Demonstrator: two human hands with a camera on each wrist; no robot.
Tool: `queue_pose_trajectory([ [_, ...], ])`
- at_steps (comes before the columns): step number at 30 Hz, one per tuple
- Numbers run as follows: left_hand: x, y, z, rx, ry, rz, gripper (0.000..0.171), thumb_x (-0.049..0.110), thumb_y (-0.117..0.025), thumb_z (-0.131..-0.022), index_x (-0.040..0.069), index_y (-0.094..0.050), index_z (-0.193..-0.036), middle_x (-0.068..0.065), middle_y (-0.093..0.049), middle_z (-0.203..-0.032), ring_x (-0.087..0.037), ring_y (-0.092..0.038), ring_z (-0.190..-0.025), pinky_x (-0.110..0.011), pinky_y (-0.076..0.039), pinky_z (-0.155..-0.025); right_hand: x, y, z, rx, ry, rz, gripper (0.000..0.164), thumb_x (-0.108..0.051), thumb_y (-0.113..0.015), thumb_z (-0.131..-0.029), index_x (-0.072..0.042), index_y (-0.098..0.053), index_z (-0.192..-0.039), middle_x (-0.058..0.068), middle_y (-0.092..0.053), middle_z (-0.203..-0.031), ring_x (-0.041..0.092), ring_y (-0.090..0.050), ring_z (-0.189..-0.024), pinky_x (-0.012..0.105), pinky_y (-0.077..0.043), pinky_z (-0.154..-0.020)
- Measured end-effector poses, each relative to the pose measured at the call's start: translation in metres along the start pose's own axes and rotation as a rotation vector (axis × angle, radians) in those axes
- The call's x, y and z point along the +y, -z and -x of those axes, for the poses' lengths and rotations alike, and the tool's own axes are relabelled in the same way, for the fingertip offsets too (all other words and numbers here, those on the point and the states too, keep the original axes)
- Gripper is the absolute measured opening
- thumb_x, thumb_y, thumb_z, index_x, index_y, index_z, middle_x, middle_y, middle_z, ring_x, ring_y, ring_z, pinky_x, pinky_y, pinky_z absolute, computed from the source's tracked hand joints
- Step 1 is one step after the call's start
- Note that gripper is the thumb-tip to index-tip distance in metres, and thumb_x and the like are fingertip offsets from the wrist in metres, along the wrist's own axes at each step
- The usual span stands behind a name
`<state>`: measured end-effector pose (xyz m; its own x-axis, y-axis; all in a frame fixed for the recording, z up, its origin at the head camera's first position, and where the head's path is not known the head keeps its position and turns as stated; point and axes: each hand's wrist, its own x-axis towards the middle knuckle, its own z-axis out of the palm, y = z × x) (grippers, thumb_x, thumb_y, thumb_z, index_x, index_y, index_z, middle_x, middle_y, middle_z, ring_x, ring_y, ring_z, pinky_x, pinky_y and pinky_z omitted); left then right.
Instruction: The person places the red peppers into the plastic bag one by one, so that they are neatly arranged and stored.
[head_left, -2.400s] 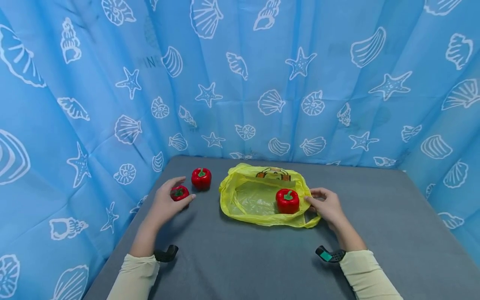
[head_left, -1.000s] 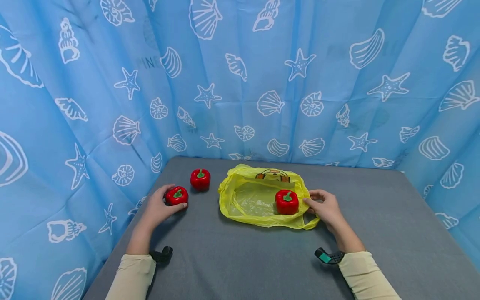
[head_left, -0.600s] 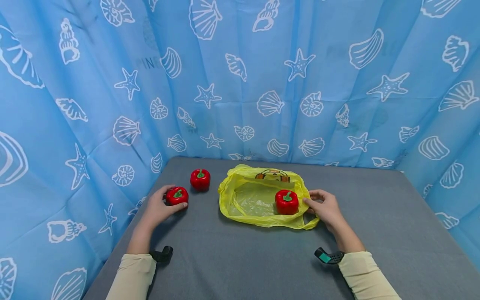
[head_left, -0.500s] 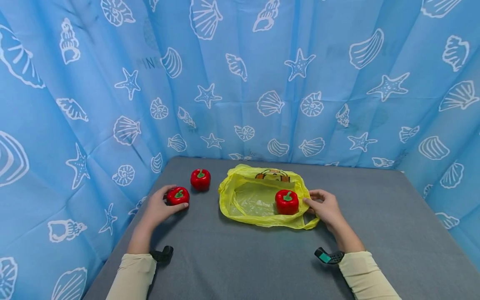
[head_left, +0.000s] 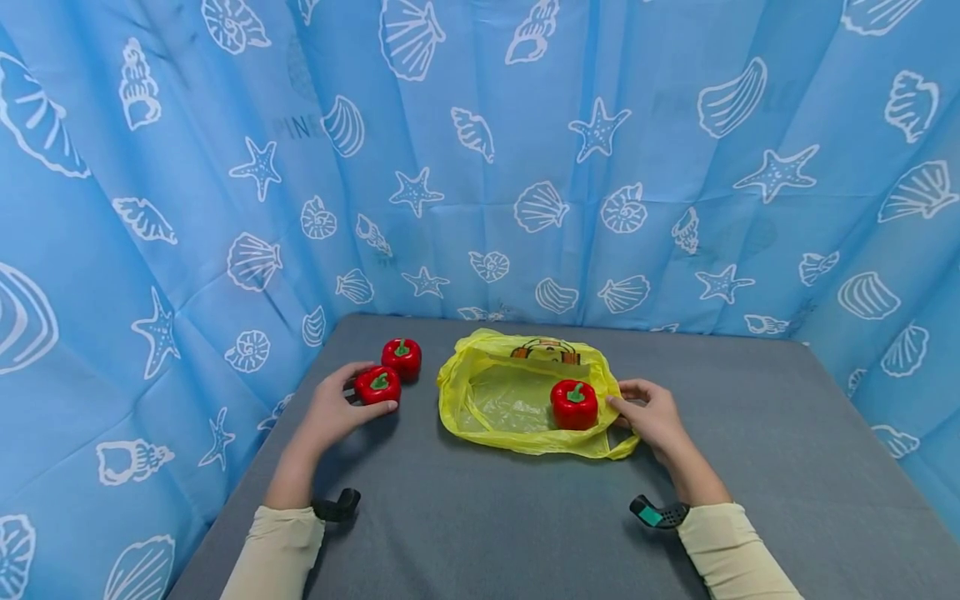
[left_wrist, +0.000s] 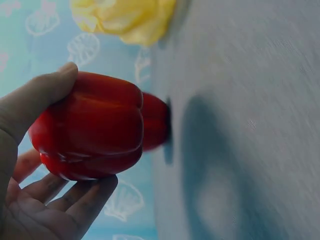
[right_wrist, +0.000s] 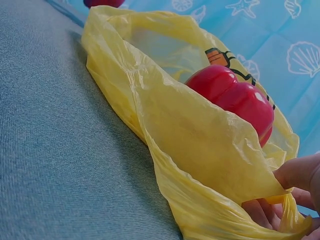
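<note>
My left hand (head_left: 335, 410) grips a red bell pepper (head_left: 378, 385) with a green stem, thumb on one side and fingers curled round the other. In the left wrist view this pepper (left_wrist: 92, 127) is raised off the table, its shadow apart from it. Just behind it stands a second red bell pepper (head_left: 402, 358). At the right, my right hand (head_left: 651, 410) pinches the edge of a yellow plastic bag (head_left: 480, 427), whose mouth is spread wide. Inside the bag, near its right end, sits a third red bell pepper (head_left: 574, 405).
A grey cloth-covered table (head_left: 480, 517) lies under everything. Blue curtains (head_left: 480, 150) with white shell prints rise along its back and sides. The bag stands right of the two left peppers, and one handle loop hangs by my right hand.
My left hand has closed in on the nearer left pepper, lifted it off the table and carried it slightly right. My right hand and the bag have stayed put.
</note>
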<state>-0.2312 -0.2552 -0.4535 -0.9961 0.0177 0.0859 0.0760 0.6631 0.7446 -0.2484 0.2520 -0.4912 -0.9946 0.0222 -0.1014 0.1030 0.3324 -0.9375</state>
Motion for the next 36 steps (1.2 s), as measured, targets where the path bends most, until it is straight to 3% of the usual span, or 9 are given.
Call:
queue_pose_trajectory([
  [14,0.063,-0.032,-0.004,-0.07,-0.184,0.174,0.079,0.036,-0.095,-0.081,0.019,-0.057,-0.148,-0.01,-0.06,-0.146,-0.034,-0.065,-0.128,-0.056,-0.059,-0.103,0.0,0.002,-0.001,-0.005,-0.005,-0.009,0.048,-0.021,-0.07,-0.104,0.007,-0.057,-0.141,0.019,-0.06,-0.123,0.008,-0.07,-0.089,0.03,-0.066,-0.08],
  [21,0.086,-0.055,-0.01,-0.121,-0.223,0.198,0.074,0.035,-0.095,-0.08,0.022,-0.061,-0.145,-0.003,-0.063,-0.142,-0.027,-0.065,-0.127,-0.054,-0.059,-0.104,-0.001,0.001,0.001,0.0,-0.013,0.002,0.048,-0.021,-0.07,-0.104,0.007,-0.057,-0.141,0.02,-0.06,-0.125,0.009,-0.07,-0.09,0.031,-0.066,-0.08],
  [30,0.104,-0.094,-0.022,-0.217,-0.314,0.209,0.07,0.033,-0.096,-0.079,0.022,-0.063,-0.141,0.001,-0.066,-0.137,-0.022,-0.066,-0.122,-0.045,-0.063,-0.097,-0.002,0.0,0.003,0.008,-0.023,0.01,0.047,-0.021,-0.07,-0.104,0.007,-0.058,-0.14,0.019,-0.06,-0.123,0.009,-0.07,-0.09,0.03,-0.066,-0.08],
  [36,0.109,-0.122,-0.028,-0.27,-0.357,0.223,0.071,0.031,-0.095,-0.08,0.019,-0.063,-0.142,0.002,-0.065,-0.139,-0.019,-0.065,-0.123,-0.043,-0.061,-0.1,0.0,0.001,0.002,0.005,-0.016,0.015,0.047,-0.022,-0.069,-0.105,0.007,-0.058,-0.141,0.019,-0.06,-0.124,0.01,-0.07,-0.091,0.03,-0.066,-0.08],
])
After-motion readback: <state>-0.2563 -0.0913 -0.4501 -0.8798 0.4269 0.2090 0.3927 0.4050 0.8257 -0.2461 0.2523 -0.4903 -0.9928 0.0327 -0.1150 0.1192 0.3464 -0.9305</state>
